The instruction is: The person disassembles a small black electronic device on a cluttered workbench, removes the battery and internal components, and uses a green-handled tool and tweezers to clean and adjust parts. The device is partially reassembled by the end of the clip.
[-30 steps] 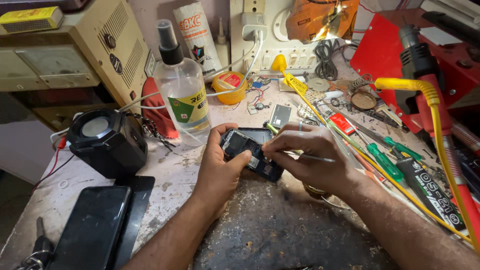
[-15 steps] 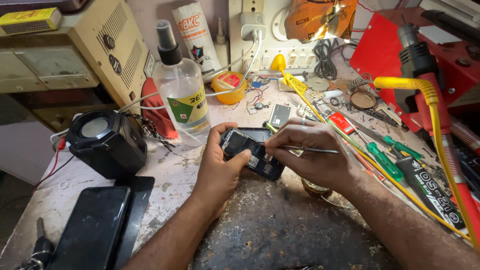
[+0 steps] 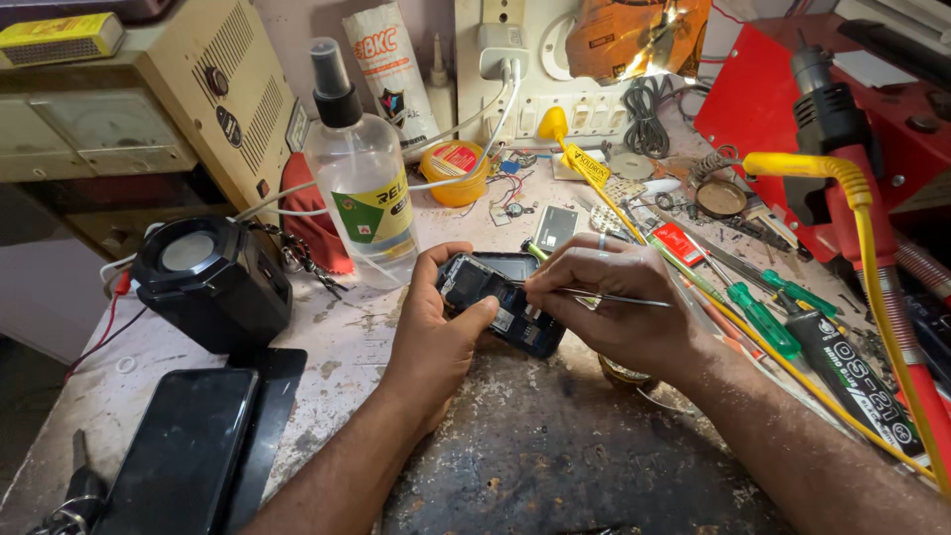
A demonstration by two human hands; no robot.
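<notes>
A small black opened phone with its circuit board showing lies at the middle of the worn bench. My left hand grips its near-left side, thumb pressed on the board. My right hand pinches thin metal tweezers; their tip rests on the board and the shaft points right. Both forearms come in from the bottom edge.
A clear spray bottle stands just behind the phone. A black speaker and a dark phone lie at left. Screwdrivers, a yellow cable, a red tool and small parts crowd the right and back.
My right hand has shifted slightly, turning the tweezers from pointing down-right to nearly level. My left hand keeps its hold on the phone.
</notes>
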